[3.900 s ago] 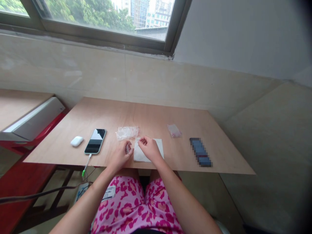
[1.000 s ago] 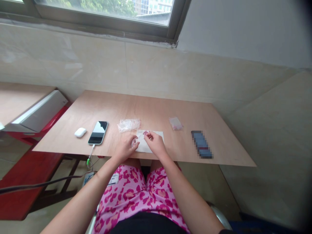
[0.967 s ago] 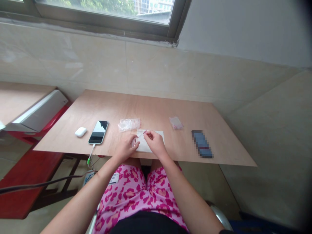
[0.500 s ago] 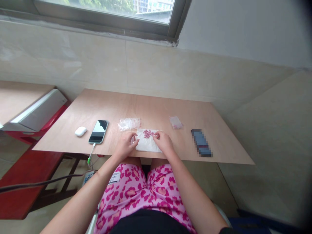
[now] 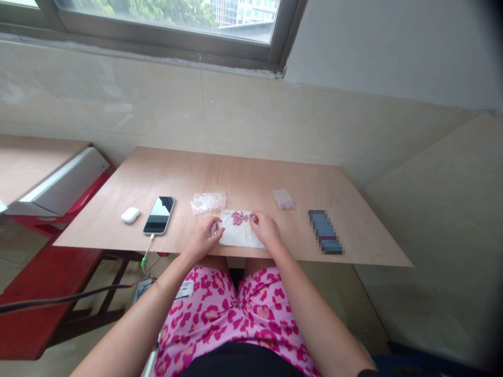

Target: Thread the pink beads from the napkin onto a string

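Note:
A white sheet (image 5: 240,239) lies near the table's front edge, with a small heap of pink beads (image 5: 238,218) on its upper part. At the sheet's left edge, my left hand (image 5: 204,235) has its fingers curled around something small and clear (image 5: 215,228); its exact kind is not visible. My right hand (image 5: 265,229) rests over the sheet's right side, just right of the beads. Thumb and forefinger are pinched together there, and whatever is between them is too small to make out.
Behind the sheet lie a crumpled clear plastic bag (image 5: 209,202) and a small bag with pink bits (image 5: 283,199). A phone on a cable (image 5: 159,215) and a white earbud case (image 5: 131,214) are at left. A pixelated dark phone (image 5: 326,232) lies right.
My right hand has drawn slightly to the right, away from the beads. My left hand stays at the sheet's left edge. The whole view has shifted a little.

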A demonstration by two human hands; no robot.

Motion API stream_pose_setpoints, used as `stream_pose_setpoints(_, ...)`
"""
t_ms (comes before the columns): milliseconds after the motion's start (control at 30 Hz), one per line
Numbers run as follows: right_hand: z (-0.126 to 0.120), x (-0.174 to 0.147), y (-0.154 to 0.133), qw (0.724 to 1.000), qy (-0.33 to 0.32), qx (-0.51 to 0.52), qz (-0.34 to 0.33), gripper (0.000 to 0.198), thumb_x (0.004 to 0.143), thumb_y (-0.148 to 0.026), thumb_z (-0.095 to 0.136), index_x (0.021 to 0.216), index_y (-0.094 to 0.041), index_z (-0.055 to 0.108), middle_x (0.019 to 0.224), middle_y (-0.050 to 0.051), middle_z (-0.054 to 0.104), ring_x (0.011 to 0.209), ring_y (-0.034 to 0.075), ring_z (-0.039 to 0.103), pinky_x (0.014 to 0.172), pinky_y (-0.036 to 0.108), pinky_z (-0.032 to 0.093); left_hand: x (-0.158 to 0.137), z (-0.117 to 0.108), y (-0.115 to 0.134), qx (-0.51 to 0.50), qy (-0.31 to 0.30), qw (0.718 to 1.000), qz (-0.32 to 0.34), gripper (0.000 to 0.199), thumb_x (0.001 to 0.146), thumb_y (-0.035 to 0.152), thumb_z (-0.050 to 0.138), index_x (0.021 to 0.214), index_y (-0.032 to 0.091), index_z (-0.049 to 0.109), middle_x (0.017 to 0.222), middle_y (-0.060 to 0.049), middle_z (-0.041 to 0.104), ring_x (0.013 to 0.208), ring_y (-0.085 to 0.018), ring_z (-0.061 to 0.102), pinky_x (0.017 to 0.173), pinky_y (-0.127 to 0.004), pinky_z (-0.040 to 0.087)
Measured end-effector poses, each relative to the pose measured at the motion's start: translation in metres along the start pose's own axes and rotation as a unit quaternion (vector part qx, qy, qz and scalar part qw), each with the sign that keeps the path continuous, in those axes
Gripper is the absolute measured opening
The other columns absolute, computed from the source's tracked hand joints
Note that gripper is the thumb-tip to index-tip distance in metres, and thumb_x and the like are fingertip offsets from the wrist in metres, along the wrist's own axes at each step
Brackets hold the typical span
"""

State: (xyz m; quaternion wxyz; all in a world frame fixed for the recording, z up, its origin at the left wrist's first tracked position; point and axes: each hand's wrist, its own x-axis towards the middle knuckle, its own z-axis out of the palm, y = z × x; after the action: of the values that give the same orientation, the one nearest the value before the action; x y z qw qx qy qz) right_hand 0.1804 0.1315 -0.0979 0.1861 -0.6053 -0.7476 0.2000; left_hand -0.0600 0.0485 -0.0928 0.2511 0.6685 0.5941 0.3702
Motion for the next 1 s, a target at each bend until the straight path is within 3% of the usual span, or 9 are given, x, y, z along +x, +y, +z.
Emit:
stream_pose_setpoints(133, -0.003, 0.0, -0.002, 0.999, 0.007, 0.033, 0.012, 0.011, 0.088, -0.019, 0.064, 0.089, -0.019, 0.075, 0.091, 0.005, 0.077, 0.083, 0.019, 0.068, 0.077, 0.026, 0.046, 0.0, 0.0, -0.001, -0.002, 0.0, 1.0, 0.0, 0.019, 0.095, 0.033, 0.061, 0.109, 0.022, 0.066, 0.093, -0.005, 0.068, 0.086, -0.023, 0.064, 0.08, -0.036, 0.048)
stream_pose_setpoints(233, -0.001, -0.009, -0.022, 0.988, 0.032, 0.153, 0.024, 0.015, 0.09, -0.026, 0.062, 0.093, -0.017, 0.074, 0.09, 0.007, 0.077, 0.081, 0.019, 0.07, 0.076, 0.027, 0.049, 0.002, 0.001, -0.002, 0.005, 0.001, 1.0, -0.001, 0.02, 0.094, 0.033, 0.062, 0.11, 0.022, 0.066, 0.094, -0.005, 0.069, 0.087, -0.024, 0.064, 0.08, -0.036, 0.048)
stream_pose_setpoints(333, 0.004, -0.021, -0.057, 0.962, 0.001, 0.272, -0.03, 0.021, 0.093, -0.033, 0.06, 0.095, -0.018, 0.075, 0.091, 0.005, 0.078, 0.079, 0.018, 0.07, 0.074, 0.026, 0.052, 0.002, 0.004, -0.005, 0.006, -0.001, 1.0, 0.001, 0.021, 0.095, 0.033, 0.062, 0.112, 0.021, 0.066, 0.098, -0.006, 0.07, 0.089, -0.024, 0.065, 0.081, -0.036, 0.048)
stream_pose_setpoints(433, 0.005, -0.023, -0.079, 0.951, -0.044, 0.295, -0.075, 0.019, 0.09, -0.035, 0.066, 0.096, -0.021, 0.077, 0.09, 0.003, 0.079, 0.076, 0.017, 0.07, 0.073, 0.026, 0.052, 0.0, 0.007, -0.007, -0.003, -0.011, 1.0, 0.002, 0.022, 0.096, 0.032, 0.061, 0.114, 0.022, 0.065, 0.1, -0.005, 0.07, 0.088, -0.023, 0.065, 0.08, -0.035, 0.048)
stream_pose_setpoints(567, 0.001, -0.008, -0.055, 0.966, 0.004, 0.257, -0.006, 0.02, 0.093, -0.034, 0.065, 0.095, -0.018, 0.077, 0.084, 0.005, 0.079, 0.078, 0.019, 0.072, 0.073, 0.027, 0.052, -0.001, 0.007, -0.007, 0.012, -0.009, 1.0, -0.012, 0.019, 0.095, 0.032, 0.064, 0.111, 0.021, 0.064, 0.096, -0.004, 0.069, 0.085, -0.021, 0.064, 0.078, -0.034, 0.048)
stream_pose_setpoints(733, 0.003, 0.004, -0.006, 0.996, 0.019, 0.083, 0.019, 0.012, 0.09, -0.024, 0.067, 0.093, -0.02, 0.078, 0.089, 0.006, 0.078, 0.082, 0.02, 0.071, 0.076, 0.027, 0.049, 0.0, 0.005, -0.004, 0.022, 0.001, 1.0, -0.002, 0.011, 0.095, 0.03, 0.063, 0.102, 0.022, 0.063, 0.092, -0.002, 0.066, 0.083, -0.02, 0.061, 0.076, -0.032, 0.045)
stream_pose_setpoints(1000, 0.017, 0.002, -0.004, 1.0, 0.016, 0.024, 0.009, 0.008, 0.088, -0.027, 0.071, 0.094, -0.021, 0.073, 0.088, 0.004, 0.074, 0.083, 0.02, 0.067, 0.076, 0.027, 0.046, -0.001, 0.006, -0.006, 0.015, -0.008, 1.0, -0.011, 0.014, 0.095, 0.032, 0.062, 0.104, 0.021, 0.062, 0.092, -0.002, 0.065, 0.082, -0.02, 0.061, 0.075, -0.032, 0.046)
